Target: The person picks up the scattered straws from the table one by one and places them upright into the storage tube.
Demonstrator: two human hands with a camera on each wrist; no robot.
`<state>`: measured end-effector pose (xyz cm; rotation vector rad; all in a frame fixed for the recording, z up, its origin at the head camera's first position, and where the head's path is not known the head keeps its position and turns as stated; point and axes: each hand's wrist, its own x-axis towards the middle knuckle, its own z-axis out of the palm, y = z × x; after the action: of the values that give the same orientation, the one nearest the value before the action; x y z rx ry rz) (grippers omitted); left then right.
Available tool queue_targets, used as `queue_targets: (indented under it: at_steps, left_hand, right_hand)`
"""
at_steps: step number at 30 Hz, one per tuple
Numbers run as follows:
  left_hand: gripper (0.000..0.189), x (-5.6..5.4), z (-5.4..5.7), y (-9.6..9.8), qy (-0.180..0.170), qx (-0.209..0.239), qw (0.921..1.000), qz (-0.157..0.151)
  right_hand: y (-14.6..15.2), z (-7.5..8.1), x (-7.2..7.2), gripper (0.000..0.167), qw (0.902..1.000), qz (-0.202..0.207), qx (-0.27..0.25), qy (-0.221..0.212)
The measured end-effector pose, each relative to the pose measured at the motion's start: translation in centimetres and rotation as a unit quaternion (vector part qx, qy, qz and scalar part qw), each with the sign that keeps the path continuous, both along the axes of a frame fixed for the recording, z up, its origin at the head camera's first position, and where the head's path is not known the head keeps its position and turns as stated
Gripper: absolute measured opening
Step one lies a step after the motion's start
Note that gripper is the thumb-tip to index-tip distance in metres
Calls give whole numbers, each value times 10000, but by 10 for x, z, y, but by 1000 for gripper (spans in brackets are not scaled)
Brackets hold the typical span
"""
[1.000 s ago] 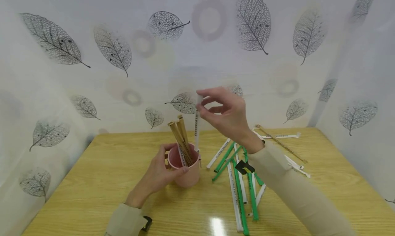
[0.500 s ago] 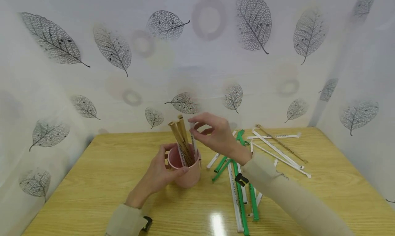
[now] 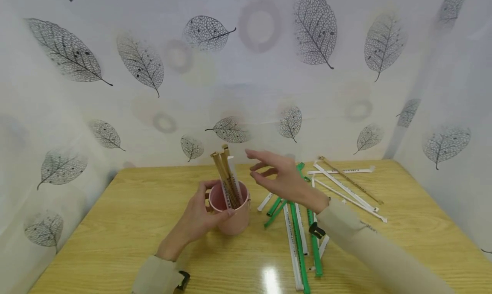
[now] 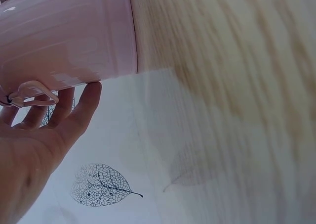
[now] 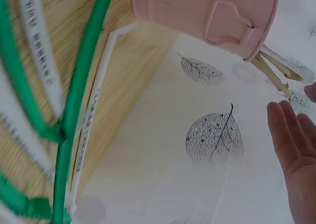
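My left hand [image 3: 201, 215] grips a small pink bucket [image 3: 235, 222] by its side, thumb over the front of the rim and fingers behind. In the left wrist view the fingers lie along the bucket's wall [image 4: 64, 41] beside a small wire handle [image 4: 37, 93]. Several brown wrapped straws [image 3: 223, 170] and two white ones stand tilted inside, one white straw [image 3: 233, 174] leaning at their right. My right hand [image 3: 282, 179] hovers right of the straw tops, fingers spread and holding nothing. The right wrist view shows its fingers [image 5: 284, 135] apart from the straws.
Several green wrapped straws [image 3: 298, 247] and white wrapped straws [image 3: 291, 247] lie crossed on the wooden table [image 3: 127, 225] right of the bucket. Farther right a brown straw [image 3: 351, 179] lies among white ones. A leaf-patterned curtain [image 3: 246, 72] surrounds the back and sides.
My right hand lowered a white straw into the bucket, let it go, and drew back to the right. The straw now leans on the brown ones. The left hand stayed put.
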<state>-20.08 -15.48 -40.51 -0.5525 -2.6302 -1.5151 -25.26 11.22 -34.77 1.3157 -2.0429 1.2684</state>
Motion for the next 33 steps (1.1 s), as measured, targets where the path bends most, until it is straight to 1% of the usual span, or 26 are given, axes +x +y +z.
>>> queue_targets:
  at_steps: [2, 4, 6, 7, 8, 9, 10, 12, 14, 15, 16, 17, 19, 22, 24, 26, 30, 32, 33]
  left_hand:
    - [79, 0, 0, 0, -12, 8, 10000, 17]
    - [79, 1, 0, 0, -22, -5, 10000, 39]
    - [79, 1, 0, 0, -13, -20, 10000, 62]
    - [79, 1, 1, 0, 0, -34, 10000, 63]
    - [79, 1, 1, 0, 13, -47, 10000, 67]
    - [79, 1, 1, -1, 17, -53, 10000, 73]
    - [79, 1, 2, -1, 24, -68, 9999, 83]
    - [79, 0, 2, -1, 14, -55, 10000, 77]
    - [78, 0, 1, -1, -37, -26, 10000, 66]
    - [78, 1, 1, -1, -65, -13, 10000, 60]
    - [78, 1, 1, 0, -71, -20, 10000, 58]
    - [78, 1, 1, 0, -80, -8, 10000, 57]
    - [79, 2, 1, 0, -77, 0, 9999, 67]
    - [79, 2, 1, 0, -35, -25, 10000, 76]
    - [79, 2, 1, 0, -25, -36, 10000, 81]
    - [79, 2, 0, 0, -35, -37, 9999, 91]
    - [80, 2, -1, 0, -96, 11, 9999, 100]
    - [80, 1, 0, 0, -126, 36, 9999, 75]
    - [80, 1, 0, 0, -130, 38, 9999, 53]
  right_hand:
    - [11, -1, 3, 45, 9995, 7, 226, 201]
    - [27, -2, 7, 37, 9965, 67, 690, 470]
    - [43, -6, 12, 30, 9897, 194, 1242, 680]
    - [52, -8, 15, 28, 9845, 232, 1585, 717]
    - [61, -9, 20, 27, 9782, 256, 1955, 655]
    - [70, -12, 25, 27, 9702, 327, 2349, 500]
    - [78, -14, 30, 27, 9613, 369, 2719, 248]
    - [92, -19, 42, 28, 9381, 368, 3429, -318]
    - [106, -25, 55, 32, 9148, 381, 3930, -852]
    - [112, -29, 60, 34, 9062, 406, 4090, -994]
    - [117, -33, 65, 35, 9015, 413, 4183, -1029]
    - [120, -37, 69, 36, 9012, 406, 4205, -973]
    - [125, -44, 76, 35, 9054, 387, 4167, -723]
    - [127, -54, 78, 26, 9164, 321, 3989, 16]
    - [126, -59, 76, 22, 9213, 251, 3850, 482]
    - [124, -64, 73, 21, 9235, 151, 3702, 995]
    - [118, -67, 63, 26, 9229, -87, 3498, 1606]
    - [115, -66, 59, 26, 9242, -115, 3362, 1807]
    - [113, -65, 57, 25, 9267, -103, 3241, 1901]
